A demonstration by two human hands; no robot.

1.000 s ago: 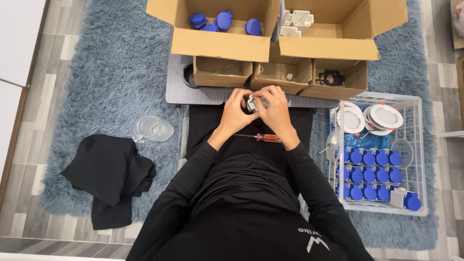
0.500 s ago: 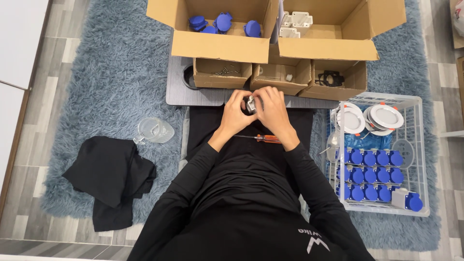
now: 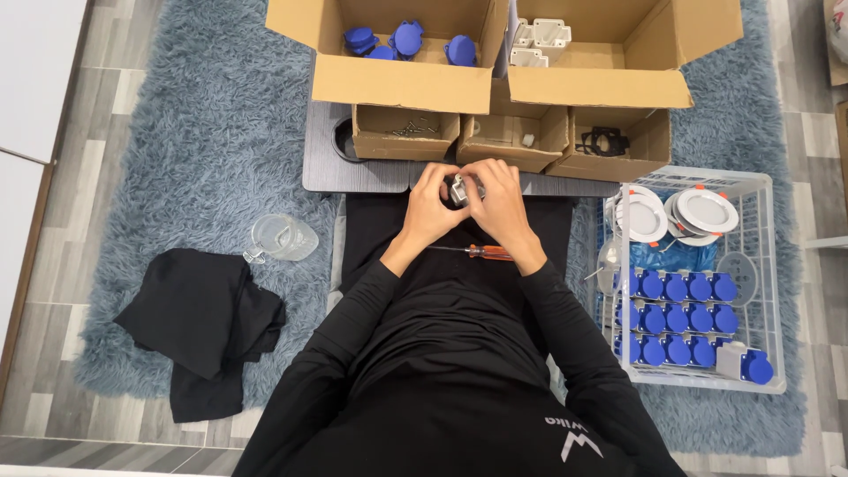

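Just in front of the seated person's lap, a screwdriver (image 3: 481,253) with an orange handle lies crosswise on the dark cloth, parked right under the wrists, likely so it can be grabbed without a stretch. Above it, the left hand (image 3: 430,205) and the right hand (image 3: 502,201) are pressed together, both curled tight around a small grey fitting (image 3: 458,189), fingers wrapping it from either side; that two-sided clasp looks like a way to steady a fiddly part. The fitting sits at the near edge of the low grey counter (image 3: 325,168), hovering over its lip.

Left of the screwdriver, a clear plastic jug (image 3: 280,238) lies on the blue rug (image 3: 190,141), and nearer than that a heap of black cloth (image 3: 203,322). Right of the screwdriver stands a white wire basket (image 3: 777,291), close to the elbow, so little swing room there; it holds rows of blue caps (image 3: 678,318) and white round lamps (image 3: 676,212).

Beyond the hands, three small cardboard boxes (image 3: 517,141) line the counter, hemming in any forward reach. Farther back, a large box (image 3: 402,84) holds more blue parts, and another large carton (image 3: 618,53) holds white pieces.
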